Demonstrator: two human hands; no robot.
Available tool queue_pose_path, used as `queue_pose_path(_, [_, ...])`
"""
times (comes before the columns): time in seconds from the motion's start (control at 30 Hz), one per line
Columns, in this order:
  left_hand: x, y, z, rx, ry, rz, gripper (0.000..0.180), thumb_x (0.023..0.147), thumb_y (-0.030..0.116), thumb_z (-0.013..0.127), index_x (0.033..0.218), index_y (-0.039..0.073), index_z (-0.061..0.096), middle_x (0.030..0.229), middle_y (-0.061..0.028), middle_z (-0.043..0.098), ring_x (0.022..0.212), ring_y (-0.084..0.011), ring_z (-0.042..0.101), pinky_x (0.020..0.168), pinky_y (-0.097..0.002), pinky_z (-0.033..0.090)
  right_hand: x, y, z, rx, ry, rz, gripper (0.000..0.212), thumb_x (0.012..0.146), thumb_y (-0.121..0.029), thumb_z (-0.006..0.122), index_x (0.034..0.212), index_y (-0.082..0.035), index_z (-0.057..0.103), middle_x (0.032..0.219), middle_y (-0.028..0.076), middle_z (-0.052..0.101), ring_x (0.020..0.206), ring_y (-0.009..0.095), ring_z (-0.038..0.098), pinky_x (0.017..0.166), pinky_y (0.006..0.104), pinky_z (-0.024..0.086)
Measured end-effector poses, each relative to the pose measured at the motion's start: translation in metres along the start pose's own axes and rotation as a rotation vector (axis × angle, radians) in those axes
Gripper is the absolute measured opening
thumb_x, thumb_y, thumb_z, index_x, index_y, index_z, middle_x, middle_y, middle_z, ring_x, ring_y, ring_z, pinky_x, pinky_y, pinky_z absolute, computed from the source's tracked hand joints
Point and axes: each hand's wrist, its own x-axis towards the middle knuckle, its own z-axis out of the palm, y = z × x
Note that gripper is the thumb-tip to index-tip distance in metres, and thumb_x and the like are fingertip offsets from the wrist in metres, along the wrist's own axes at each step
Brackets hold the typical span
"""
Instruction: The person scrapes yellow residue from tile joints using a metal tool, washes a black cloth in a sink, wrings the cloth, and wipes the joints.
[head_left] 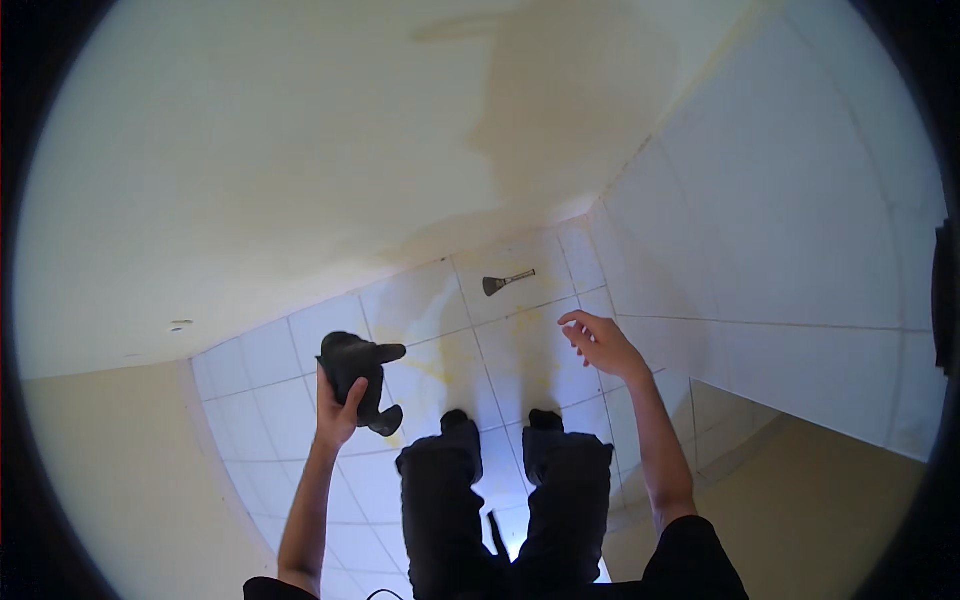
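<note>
My left hand [340, 412] is closed around a bulky black object [352, 370] with a rounded body and two stubby parts sticking out to the right. I cannot make out its exact kind. The palm and most fingers are behind it, with the thumb on its near side. My right hand [606, 346] is raised over the floor to the right, its fingers loosely bent and apart, holding nothing. A scraper [508, 282] with a dark, flared blade and a slim handle lies on the tiles between the hands, farther off, touched by neither.
White floor tiles [425, 300] carry yellowish stains. A pale wall [300, 180] rises ahead, and a white tiled wall [770, 220] stands at the right. My legs [445, 500] and dark feet are below. A dark object [943, 300] shows at the far right edge.
</note>
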Motion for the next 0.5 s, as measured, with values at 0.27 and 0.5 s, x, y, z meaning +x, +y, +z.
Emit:
queue_pose_path(0.27, [0.079, -0.051, 0.112, -0.352, -0.174, 0.167, 0.063, 0.096, 0.018, 0.05, 0.146, 0.005, 0.013, 0.142, -0.0134, 0.034, 0.132, -0.0218, 0.032, 0.111, -0.035, 0.024, 0.086, 0.089, 0.075, 0.048, -0.328, 0.035, 0.084, 0.094, -0.069, 0.016, 0.12, -0.004, 0.061, 0.111, 0.013, 0.064, 0.105, 0.022, 0.058, 0.093, 0.0369, 0.045])
queue_pose_path(0.5, [0.114, -0.059, 0.165, -0.432, -0.278, 0.394, 0.061, 0.099, 0.025, 0.047, 0.147, 0.005, 0.014, 0.143, -0.0122, 0.034, 0.131, -0.0214, 0.036, 0.109, -0.0358, 0.029, 0.099, 0.055, 0.085, 1.196, -0.23, -0.753, 0.062, 0.098, -0.051, 0.042, 0.129, 0.002, 0.053, 0.136, 0.013, 0.051, 0.125, 0.024, 0.048, 0.11, 0.0403, 0.03])
